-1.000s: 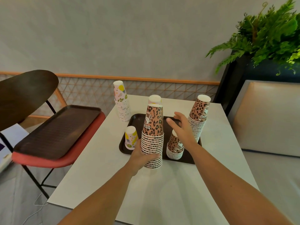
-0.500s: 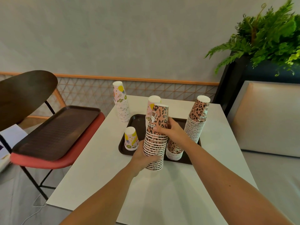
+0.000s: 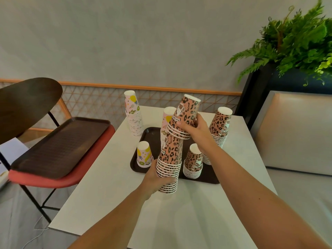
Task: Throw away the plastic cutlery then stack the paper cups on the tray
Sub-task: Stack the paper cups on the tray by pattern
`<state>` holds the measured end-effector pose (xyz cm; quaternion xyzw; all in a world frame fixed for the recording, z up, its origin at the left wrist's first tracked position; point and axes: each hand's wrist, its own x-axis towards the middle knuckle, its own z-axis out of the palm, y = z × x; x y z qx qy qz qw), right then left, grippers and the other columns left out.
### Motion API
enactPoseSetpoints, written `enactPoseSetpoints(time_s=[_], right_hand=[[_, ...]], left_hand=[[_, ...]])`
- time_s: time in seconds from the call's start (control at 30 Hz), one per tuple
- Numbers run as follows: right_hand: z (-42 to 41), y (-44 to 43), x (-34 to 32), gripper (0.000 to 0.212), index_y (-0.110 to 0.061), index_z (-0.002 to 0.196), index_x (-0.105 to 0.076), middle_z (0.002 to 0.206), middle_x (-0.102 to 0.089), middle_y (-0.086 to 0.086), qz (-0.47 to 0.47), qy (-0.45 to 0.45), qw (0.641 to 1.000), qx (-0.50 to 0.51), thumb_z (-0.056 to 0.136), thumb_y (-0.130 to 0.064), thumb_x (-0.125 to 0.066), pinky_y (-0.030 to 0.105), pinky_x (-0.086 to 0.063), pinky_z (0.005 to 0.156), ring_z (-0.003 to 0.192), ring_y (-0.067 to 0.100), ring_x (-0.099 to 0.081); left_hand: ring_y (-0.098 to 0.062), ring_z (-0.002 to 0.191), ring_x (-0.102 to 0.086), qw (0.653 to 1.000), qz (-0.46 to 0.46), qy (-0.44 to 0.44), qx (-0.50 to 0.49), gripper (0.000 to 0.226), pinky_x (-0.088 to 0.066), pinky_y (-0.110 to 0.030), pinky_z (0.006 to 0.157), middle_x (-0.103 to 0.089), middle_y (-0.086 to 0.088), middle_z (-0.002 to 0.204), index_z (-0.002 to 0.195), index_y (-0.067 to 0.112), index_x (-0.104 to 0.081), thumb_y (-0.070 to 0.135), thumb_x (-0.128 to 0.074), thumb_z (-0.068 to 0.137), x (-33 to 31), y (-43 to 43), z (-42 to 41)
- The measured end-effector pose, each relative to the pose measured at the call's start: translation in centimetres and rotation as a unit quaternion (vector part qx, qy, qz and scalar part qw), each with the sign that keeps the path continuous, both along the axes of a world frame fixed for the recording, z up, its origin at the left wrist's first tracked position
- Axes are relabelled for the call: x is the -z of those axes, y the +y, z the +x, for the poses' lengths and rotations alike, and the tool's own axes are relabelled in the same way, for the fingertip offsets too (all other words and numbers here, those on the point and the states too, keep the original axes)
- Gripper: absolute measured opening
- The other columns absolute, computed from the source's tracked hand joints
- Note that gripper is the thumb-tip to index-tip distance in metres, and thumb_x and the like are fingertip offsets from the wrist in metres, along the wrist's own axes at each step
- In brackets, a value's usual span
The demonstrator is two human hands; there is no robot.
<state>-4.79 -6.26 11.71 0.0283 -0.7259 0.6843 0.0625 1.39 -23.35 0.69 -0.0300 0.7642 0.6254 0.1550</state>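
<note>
A dark brown tray (image 3: 149, 133) lies on the white table (image 3: 179, 212). My left hand (image 3: 158, 178) grips the base of a leopard-print cup stack (image 3: 170, 159) at the tray's near edge. My right hand (image 3: 194, 128) holds a few leopard cups (image 3: 186, 114), lifted off that stack's top and tilted right. On the tray stand a short leopard stack (image 3: 194, 162), a small fruit-print cup stack (image 3: 143, 155) and a partly hidden fruit-print stack (image 3: 168, 115). A tall fruit-print stack (image 3: 133, 115) stands left of the tray; another leopard stack (image 3: 220, 126) stands at its right edge.
A chair with a red seat (image 3: 53, 180) stands to the left, carrying a second dark tray (image 3: 61, 146). A beige padded bench (image 3: 296, 133) is on the right, with a potted fern (image 3: 291, 40) behind it. A wall runs behind the table.
My right hand has closed on the top of the leopard stack and lifted several cups up and off, tilting them right. My left hand has kept steadying the stack's base.
</note>
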Motion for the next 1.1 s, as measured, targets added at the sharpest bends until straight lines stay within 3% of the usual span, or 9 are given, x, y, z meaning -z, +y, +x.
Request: enactPoseSetpoints(time_s=[0.17, 0.4, 0.53, 0.7, 0.8, 0.9, 1.1], right_hand=[[-0.2, 1.8, -1.6, 0.058, -0.014, 0.125, -0.048, 0.114, -0.063, -0.003, -0.005, 0.053, 0.994, 0.091, 0.076, -0.022, -0.077, 0.021, -0.048, 0.084, 0.103, 0.007, -0.06], [0.5, 3.4, 2.8, 0.067, -0.013, 0.128, -0.041, 0.117, -0.058, 0.0, 0.036, 0.019, 0.989, 0.141, 0.073, -0.015, -0.078, 0.02, -0.045, 0.081, 0.102, 0.012, -0.056], [0.7, 3.6, 5.9, 0.072, -0.014, 0.129, -0.038, 0.122, -0.057, 0.003, 0.036, -0.018, 0.989, 0.14, 0.07, -0.013, -0.079, 0.037, -0.047, 0.094, 0.109, 0.018, -0.056], [1.0, 3.6, 7.8, 0.081, -0.017, 0.134, -0.033, 0.128, -0.052, 0.004, 0.04, -0.039, 0.993, 0.106, 0.069, -0.011, -0.081, 0.037, -0.044, 0.099, 0.12, 0.022, -0.051], [1.1, 3.3, 7.8, 0.081, -0.018, 0.14, -0.029, 0.131, -0.045, 0.006, 0.064, -0.051, 0.99, 0.114, 0.075, -0.018, -0.078, 0.03, -0.038, 0.094, 0.124, 0.023, -0.045], [0.9, 2.9, 7.2, 0.074, -0.02, 0.141, -0.03, 0.136, -0.043, 0.008, 0.075, -0.032, 0.987, 0.138, 0.08, -0.026, -0.073, 0.028, -0.035, 0.094, 0.126, 0.02, -0.042], [1.2, 1.0, 3.9, 0.058, -0.014, 0.134, -0.042, 0.125, -0.052, 0.007, 0.113, 0.058, 0.984, 0.127, 0.084, -0.029, -0.068, 0.025, -0.039, 0.094, 0.113, 0.012, -0.047]], left_hand=[[-0.011, 0.11, -0.049, 1.0, 0.002, -0.003, -0.001, 0.081, -0.04, -0.031, 0.096, -0.051, 0.017, 0.11, 0.122, 0.038, -0.029, 0.011, -0.082, 0.067, -0.1, -0.2, 0.1], [-0.011, 0.109, -0.051, 1.0, 0.01, 0.003, -0.016, 0.083, -0.041, -0.032, 0.096, -0.054, 0.014, 0.112, 0.126, 0.035, -0.033, 0.013, -0.084, 0.064, -0.4, 0.0, -0.3], [-0.01, 0.108, -0.053, 1.0, 0.019, 0.008, -0.021, 0.084, -0.042, -0.031, 0.093, -0.056, 0.012, 0.115, 0.127, 0.034, -0.035, 0.014, -0.085, 0.063, -0.4, 0.2, -0.7], [-0.009, 0.105, -0.052, 0.999, 0.022, 0.008, -0.026, 0.082, -0.041, -0.03, 0.092, -0.055, 0.012, 0.113, 0.125, 0.035, -0.035, 0.014, -0.085, 0.063, -0.6, 0.2, -0.9], [-0.012, 0.109, -0.051, 0.999, 0.02, 0.007, -0.025, 0.084, -0.043, -0.033, 0.095, -0.054, 0.008, 0.118, 0.128, 0.034, -0.034, 0.015, -0.085, 0.063, -0.6, 0.2, -1.1], [-0.014, 0.112, -0.051, 1.0, 0.014, 0.009, -0.022, 0.088, -0.043, -0.036, 0.099, -0.054, 0.005, 0.122, 0.133, 0.03, -0.033, 0.015, -0.085, 0.063, -0.7, 0.2, -1.2], [-0.015, 0.115, -0.051, 1.0, 0.021, 0.014, -0.019, 0.089, -0.043, -0.035, 0.098, -0.053, 0.005, 0.124, 0.134, 0.028, -0.033, 0.015, -0.085, 0.063, -1.0, 0.6, -1.4]])
